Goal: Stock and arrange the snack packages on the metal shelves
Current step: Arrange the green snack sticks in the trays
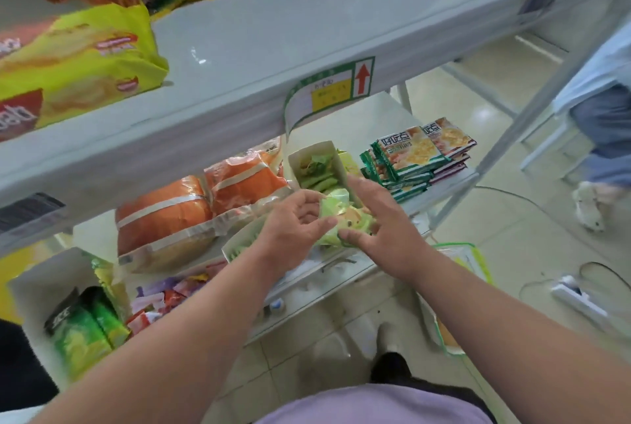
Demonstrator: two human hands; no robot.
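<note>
Nearest the camera, a lilac top fills the bottom edge and two bare forearms reach up toward the middle shelf. The two hands meet at the centre of the view around a small pale green snack packet: the left hand cups it from the nine o'clock side with curled fingers and thumb, and the right hand holds its three o'clock side, thumb under the packet's lower edge and fingers stretched up along it. The packet hangs just above the front of an open white cardboard box that stands on this shelf and holds more green packets. At nine o'clock of the box lie two orange bread bags, side by side and touching. At two o'clock of the hands sits a stack of green-and-red cracker packs, near the shelf's right end. Lower, at seven o'clock, a white box on the shelf below holds green bags, with a heap of small mixed wrappers just beside it. Farther up, the upper shelf carries a yellow biscuit bag at ten o'clock, and a green-bordered price label with a red arrow hangs from its front edge. On the tiled floor at three o'clock another person's leg and shoe show.
</note>
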